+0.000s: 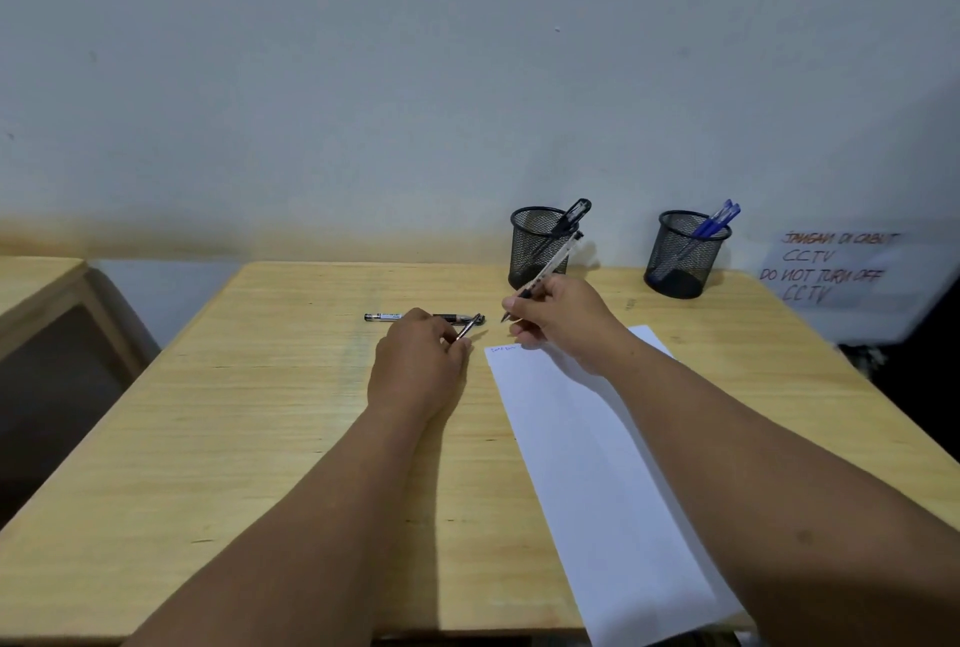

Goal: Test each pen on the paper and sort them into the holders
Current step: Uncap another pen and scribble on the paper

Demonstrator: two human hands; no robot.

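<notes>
White paper (587, 438) lies under my right hand (561, 319), which grips a clear pen (545, 272) (tip just above the sheet's far corner). My left hand (415, 360) pinches its cap (469, 326) beside another pen (384, 317).

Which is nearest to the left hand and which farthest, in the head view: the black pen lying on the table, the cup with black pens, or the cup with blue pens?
From the left hand:
1. Black pen lying on the table, just beyond the fingers.
2. Cup with black pens, back and to the right.
3. Cup with blue pens, farthest right, by the wall.
</notes>
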